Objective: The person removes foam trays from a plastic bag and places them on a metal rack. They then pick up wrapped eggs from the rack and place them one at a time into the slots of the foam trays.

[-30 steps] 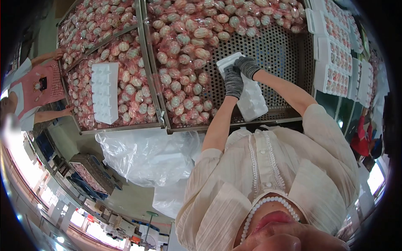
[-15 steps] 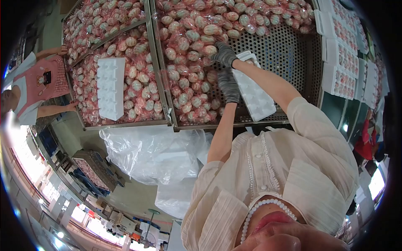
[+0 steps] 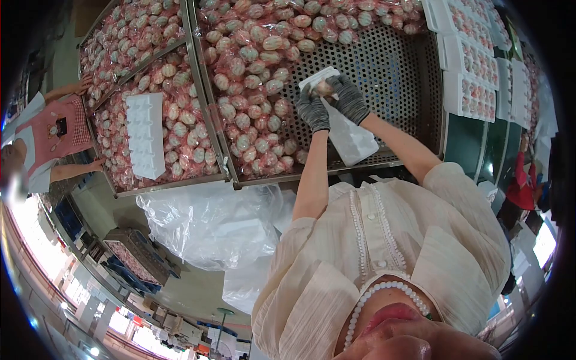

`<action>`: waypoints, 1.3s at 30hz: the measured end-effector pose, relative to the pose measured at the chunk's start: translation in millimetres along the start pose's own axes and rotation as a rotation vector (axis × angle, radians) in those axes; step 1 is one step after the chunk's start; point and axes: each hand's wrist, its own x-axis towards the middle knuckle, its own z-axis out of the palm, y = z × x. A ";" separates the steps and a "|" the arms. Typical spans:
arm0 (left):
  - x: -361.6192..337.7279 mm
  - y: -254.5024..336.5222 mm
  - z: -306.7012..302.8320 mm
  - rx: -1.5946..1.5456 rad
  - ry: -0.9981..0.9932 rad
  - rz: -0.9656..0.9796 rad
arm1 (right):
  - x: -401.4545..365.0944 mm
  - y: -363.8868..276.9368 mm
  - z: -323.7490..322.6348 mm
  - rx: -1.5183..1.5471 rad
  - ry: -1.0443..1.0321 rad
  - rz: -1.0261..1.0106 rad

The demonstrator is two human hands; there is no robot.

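Both my hands wear grey striped gloves and meet over the far end of a white foam tray (image 3: pixel 354 142). My left hand (image 3: pixel 312 110) and my right hand (image 3: pixel 349 99) are closed around a small pinkish-brown wrapped egg (image 3: pixel 325 89), partly hidden by the fingers. The tray has moulded hollows and lies slanted on the perforated metal table (image 3: pixel 390 72). Left of my hands is a heap of striped, egg-shaped pieces in clear and pink wrapping (image 3: pixel 252 84).
Stacked white trays filled with eggs (image 3: pixel 471 90) stand along the right edge. Across a metal divider (image 3: pixel 207 102), another white tray (image 3: pixel 144 135) rests on more wrapped eggs. A co-worker in a pink apron (image 3: pixel 60 123) stands at the left. Clear plastic sheeting (image 3: pixel 210 222) hangs below the front rim.
My right hand has drawn back from the heap to over the tray, beside my left hand. An egg now shows between them. The view has shifted slightly.
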 end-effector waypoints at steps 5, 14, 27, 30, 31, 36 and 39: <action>-3.6 5.4 -6.9 -0.425 0.206 -0.452 | 0.7 -9.2 15.8 -0.050 -0.021 -0.063; -6.9 -9.3 -6.9 -0.144 0.060 -0.164 | 3.8 -2.8 37.7 -0.090 -0.328 -0.178; -6.9 -0.2 -29.2 0.411 -0.220 0.120 | 43.8 -1.6 44.0 -0.453 -0.498 -0.301; 1.4 5.8 -37.7 0.775 -0.330 0.252 | 84.5 -11.3 37.1 -0.515 -0.898 -0.137; 5.9 20.2 -44.5 0.641 -0.460 -0.017 | 100.9 -22.3 31.3 -0.582 -1.006 -0.135; -10.4 -11.9 -40.6 0.578 -0.267 0.324 | 100.3 -60.5 57.2 -0.148 -0.368 -0.276; -13.9 -12.2 -44.9 0.251 -0.221 0.134 | 110.4 -63.7 97.3 -0.383 -0.635 -0.270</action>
